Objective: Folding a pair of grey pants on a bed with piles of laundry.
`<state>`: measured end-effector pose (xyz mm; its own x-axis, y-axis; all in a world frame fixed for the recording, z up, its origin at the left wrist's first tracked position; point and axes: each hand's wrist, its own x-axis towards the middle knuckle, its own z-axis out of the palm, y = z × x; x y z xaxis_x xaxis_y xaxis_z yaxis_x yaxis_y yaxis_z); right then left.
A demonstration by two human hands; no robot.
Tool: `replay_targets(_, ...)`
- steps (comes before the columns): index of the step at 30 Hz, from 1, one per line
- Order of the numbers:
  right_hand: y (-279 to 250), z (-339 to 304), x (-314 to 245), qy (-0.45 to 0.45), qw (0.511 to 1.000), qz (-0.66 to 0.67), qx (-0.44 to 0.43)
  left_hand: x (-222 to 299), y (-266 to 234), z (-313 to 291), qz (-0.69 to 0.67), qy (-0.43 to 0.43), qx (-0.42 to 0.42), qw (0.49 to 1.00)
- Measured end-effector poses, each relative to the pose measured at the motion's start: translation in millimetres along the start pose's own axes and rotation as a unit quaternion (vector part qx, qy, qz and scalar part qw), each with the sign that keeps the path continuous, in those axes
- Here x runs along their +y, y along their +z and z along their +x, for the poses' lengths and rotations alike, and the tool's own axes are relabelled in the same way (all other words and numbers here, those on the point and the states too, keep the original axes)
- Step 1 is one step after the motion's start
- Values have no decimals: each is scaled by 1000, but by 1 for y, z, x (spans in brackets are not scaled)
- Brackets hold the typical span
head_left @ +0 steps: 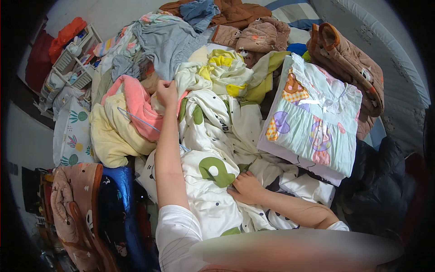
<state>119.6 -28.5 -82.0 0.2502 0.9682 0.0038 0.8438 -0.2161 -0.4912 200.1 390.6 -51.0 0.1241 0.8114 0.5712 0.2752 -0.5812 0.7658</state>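
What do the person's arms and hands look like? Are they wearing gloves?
No gloves: the left hand and right hand are both bare. The white sleeves look short, leaving both forearms uncovered. No watch or bracelet shows on either wrist.

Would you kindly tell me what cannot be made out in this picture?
In the head view:
Left hand: fingertips, hidden by the hand itself.
Thin blue wire: its run behind the left forearm.
White-and-green cloth: near end, covered by the blurred patch.
Quilted brown garment: bottom, cut off by the lower edge.
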Motion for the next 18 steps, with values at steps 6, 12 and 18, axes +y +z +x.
replay_targets(6, 14, 3, -5, 6, 999, -37, -13, 68, -33, -42, -163, 34, 29, 986)
replay_targets(12, 17, 4, 1, 26, 997, -73, -1, 164, -115, -142, -205, 92, -103, 969)
replay_targets(18, 22, 5, -8, 31, 998, -57, 2, 172, -242, -244, -296, -39, -106, 949)
